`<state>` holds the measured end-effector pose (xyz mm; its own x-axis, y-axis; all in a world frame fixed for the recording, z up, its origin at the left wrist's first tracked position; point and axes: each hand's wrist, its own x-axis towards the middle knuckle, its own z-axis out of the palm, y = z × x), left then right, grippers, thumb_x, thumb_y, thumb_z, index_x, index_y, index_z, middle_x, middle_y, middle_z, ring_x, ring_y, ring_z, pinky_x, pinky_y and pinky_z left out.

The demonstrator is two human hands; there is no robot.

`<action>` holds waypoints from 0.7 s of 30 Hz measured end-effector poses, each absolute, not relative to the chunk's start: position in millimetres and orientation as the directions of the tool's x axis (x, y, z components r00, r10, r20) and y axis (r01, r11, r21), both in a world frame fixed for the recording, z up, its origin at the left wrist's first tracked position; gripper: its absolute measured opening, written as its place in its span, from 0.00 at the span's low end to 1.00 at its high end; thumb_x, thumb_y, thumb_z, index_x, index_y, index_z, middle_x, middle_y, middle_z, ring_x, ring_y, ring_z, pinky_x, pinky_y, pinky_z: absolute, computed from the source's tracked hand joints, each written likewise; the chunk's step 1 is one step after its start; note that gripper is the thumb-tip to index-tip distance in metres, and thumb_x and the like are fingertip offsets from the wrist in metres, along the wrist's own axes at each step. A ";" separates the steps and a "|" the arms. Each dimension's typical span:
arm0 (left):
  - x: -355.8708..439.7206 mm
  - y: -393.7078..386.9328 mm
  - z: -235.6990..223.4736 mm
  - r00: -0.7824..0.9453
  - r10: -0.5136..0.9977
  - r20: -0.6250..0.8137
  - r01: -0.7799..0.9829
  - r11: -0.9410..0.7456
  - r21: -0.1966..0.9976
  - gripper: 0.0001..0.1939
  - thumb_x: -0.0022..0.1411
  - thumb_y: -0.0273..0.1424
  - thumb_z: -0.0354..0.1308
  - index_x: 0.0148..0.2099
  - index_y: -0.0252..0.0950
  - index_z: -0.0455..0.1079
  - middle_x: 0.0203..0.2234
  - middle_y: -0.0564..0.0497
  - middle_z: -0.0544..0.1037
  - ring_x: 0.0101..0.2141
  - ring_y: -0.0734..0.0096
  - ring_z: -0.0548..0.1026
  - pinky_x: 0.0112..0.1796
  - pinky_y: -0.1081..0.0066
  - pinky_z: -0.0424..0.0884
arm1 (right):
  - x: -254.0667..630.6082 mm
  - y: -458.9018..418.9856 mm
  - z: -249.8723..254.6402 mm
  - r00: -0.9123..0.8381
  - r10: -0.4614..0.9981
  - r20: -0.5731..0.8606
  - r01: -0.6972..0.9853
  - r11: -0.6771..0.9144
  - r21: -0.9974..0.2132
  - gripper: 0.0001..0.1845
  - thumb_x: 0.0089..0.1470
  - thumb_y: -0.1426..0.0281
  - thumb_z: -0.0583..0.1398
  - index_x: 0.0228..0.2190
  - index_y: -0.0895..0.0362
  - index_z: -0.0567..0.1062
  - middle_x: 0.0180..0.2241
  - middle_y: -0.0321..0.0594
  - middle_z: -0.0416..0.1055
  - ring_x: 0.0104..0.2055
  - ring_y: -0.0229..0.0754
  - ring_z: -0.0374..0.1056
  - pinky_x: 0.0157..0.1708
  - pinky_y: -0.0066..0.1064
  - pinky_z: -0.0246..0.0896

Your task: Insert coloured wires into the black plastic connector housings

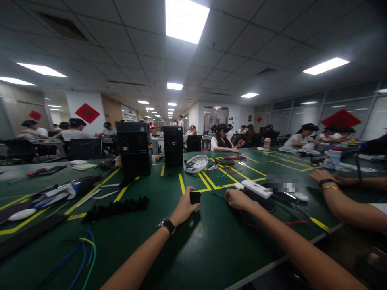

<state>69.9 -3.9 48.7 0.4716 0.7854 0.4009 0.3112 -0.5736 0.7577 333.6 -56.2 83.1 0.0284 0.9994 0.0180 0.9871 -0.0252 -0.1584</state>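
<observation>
Green and blue wires nearest, on green table. Left hand: thumb and fingers pinching small black block, just above table. Right hand: fingers curled at blue wire, can't tell if gripped. White power strip just beyond. White basket farther, beside black computer tower.

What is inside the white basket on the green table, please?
The basket holds something dark, too small to make out; whatever lies beneath that is covered.
</observation>
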 end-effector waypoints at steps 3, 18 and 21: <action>57.1 -26.6 48.0 0.484 0.812 0.325 0.182 -0.457 0.870 0.27 0.49 0.31 0.61 0.51 0.35 0.58 0.36 0.48 0.71 0.35 0.68 0.71 0.37 0.70 0.66 | 326.9 -55.8 82.4 0.040 0.998 0.045 0.987 -0.032 -0.159 0.15 0.46 0.68 0.62 0.39 0.57 0.75 0.37 0.45 0.73 0.37 0.44 0.70 0.31 0.26 0.57; 42.6 -54.3 38.1 0.548 0.827 0.127 -0.006 -0.148 0.989 0.29 0.51 0.36 0.62 0.52 0.38 0.56 0.33 0.51 0.73 0.31 0.70 0.73 0.32 0.72 0.68 | 320.8 -16.3 78.5 0.074 0.997 0.018 0.962 -0.067 -0.265 0.07 0.47 0.70 0.63 0.31 0.60 0.78 0.30 0.42 0.76 0.32 0.39 0.72 0.31 0.23 0.61; 41.7 -53.3 35.6 0.560 0.819 0.124 0.012 -0.157 0.987 0.28 0.52 0.36 0.61 0.53 0.39 0.55 0.35 0.50 0.73 0.33 0.69 0.73 0.33 0.72 0.68 | 329.8 -9.0 81.0 0.116 0.993 0.018 0.948 -0.105 -0.302 0.13 0.51 0.67 0.60 0.39 0.61 0.76 0.28 0.42 0.76 0.25 0.37 0.71 0.25 0.22 0.61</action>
